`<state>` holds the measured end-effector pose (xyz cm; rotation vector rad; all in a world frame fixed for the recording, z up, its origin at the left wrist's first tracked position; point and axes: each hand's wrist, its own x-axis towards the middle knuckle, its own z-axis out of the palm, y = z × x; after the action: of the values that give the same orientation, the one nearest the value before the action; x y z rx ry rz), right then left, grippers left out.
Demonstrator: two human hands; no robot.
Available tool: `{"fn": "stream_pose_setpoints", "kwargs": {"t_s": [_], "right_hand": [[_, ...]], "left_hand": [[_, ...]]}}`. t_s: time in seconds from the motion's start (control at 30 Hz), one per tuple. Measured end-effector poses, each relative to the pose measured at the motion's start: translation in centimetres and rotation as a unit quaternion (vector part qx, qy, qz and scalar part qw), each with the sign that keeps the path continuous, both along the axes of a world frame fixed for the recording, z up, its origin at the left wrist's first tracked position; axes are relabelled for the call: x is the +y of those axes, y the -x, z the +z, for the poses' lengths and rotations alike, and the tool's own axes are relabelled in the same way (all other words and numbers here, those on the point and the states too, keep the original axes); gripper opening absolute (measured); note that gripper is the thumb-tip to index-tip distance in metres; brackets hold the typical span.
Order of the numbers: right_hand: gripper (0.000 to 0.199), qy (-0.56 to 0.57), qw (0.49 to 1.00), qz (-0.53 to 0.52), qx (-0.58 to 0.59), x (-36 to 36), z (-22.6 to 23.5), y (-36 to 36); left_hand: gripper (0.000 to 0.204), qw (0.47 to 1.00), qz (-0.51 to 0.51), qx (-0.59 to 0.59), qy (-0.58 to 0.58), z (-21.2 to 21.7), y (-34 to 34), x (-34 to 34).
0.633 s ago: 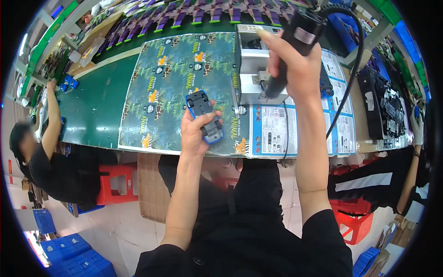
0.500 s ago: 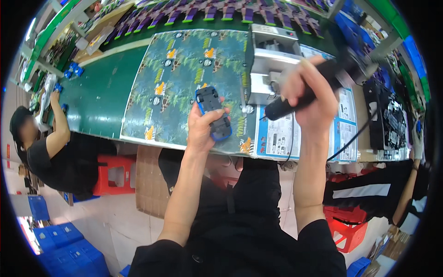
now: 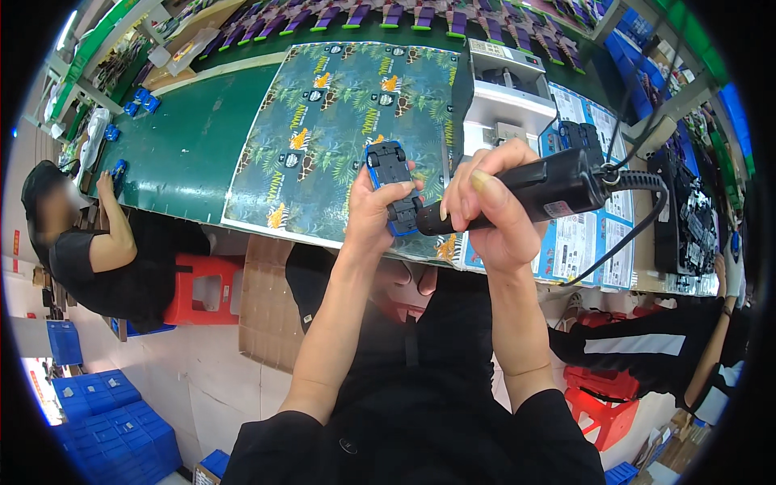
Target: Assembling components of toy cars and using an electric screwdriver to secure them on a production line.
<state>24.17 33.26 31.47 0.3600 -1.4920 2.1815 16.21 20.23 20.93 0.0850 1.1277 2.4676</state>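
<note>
My left hand (image 3: 370, 212) grips a toy car (image 3: 390, 166) with a blue body, its black underside turned up. The thumb lies across the middle of the underside. A black electric screwdriver (image 3: 558, 187) lies in my right hand (image 3: 503, 217), fingers wrapped around its front part. It is held nearly level, with its nose at the lower right end of the car. Whether the bit touches a screw cannot be made out. A cable runs from its rear, looping down to the right.
A silver metal machine (image 3: 509, 101) stands behind my right hand. Beside it, another dark car part (image 3: 579, 139) lies on the printed sheets. A black bin (image 3: 687, 218) of parts is at the right. Co-workers sit on both sides; purple toys (image 3: 388, 16) line the back.
My right hand has brought the screwdriver down and left, from beside the machine to the car. The left hand still holds the car, which sits slightly farther right in view.
</note>
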Motion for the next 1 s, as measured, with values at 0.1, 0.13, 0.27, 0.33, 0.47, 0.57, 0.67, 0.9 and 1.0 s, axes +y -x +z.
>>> {"fn": "stream_pose_setpoints", "kwargs": {"t_s": [0.1, 0.13, 0.27, 0.33, 0.47, 0.57, 0.67, 0.9, 1.0], "right_hand": [[0.017, -0.019, 1.000, 0.005, -0.019, -0.5, -0.8, 0.3], [0.017, -0.020, 1.000, 0.005, -0.020, -0.5, -1.0, 0.5], [0.021, 0.056, 0.995, 0.079, -0.006, -0.6, -0.8, 0.8], [0.022, -0.028, 0.992, 0.109, 0.051, -0.3, -1.3, 1.1], [0.022, -0.008, 0.991, 0.124, 0.053, 0.1, -1.3, 1.6], [0.022, -0.007, 0.991, 0.119, 0.054, 0.0, -1.3, 1.5], [0.022, -0.023, 0.992, 0.112, 0.051, 0.1, -1.4, 1.5], [0.021, 0.004, 0.993, 0.104, 0.064, -0.2, -1.6, 1.3], [0.023, 0.048, 0.995, 0.091, 0.016, -0.7, -1.2, 0.9]], "left_hand": [[0.050, 1.000, 0.002, -0.015, -0.011, 0.2, 0.0, 0.0], [0.050, 1.000, -0.002, -0.017, -0.012, 0.2, 0.0, 0.0], [0.049, 0.999, -0.019, -0.039, -0.032, 0.1, 0.4, -0.2], [0.049, 0.998, -0.024, -0.043, -0.036, -0.3, 0.6, -0.7], [0.048, 0.998, -0.027, -0.052, -0.035, 0.1, 0.5, -0.2], [0.048, 0.998, -0.034, -0.047, -0.037, -0.2, 0.7, -0.2], [0.048, 0.998, -0.034, -0.050, -0.029, -0.2, 0.8, -0.3], [0.046, 0.997, -0.031, -0.061, -0.034, -0.3, 0.7, -0.2], [0.040, 0.997, -0.031, -0.055, -0.046, -0.5, 0.8, -0.1]]}}
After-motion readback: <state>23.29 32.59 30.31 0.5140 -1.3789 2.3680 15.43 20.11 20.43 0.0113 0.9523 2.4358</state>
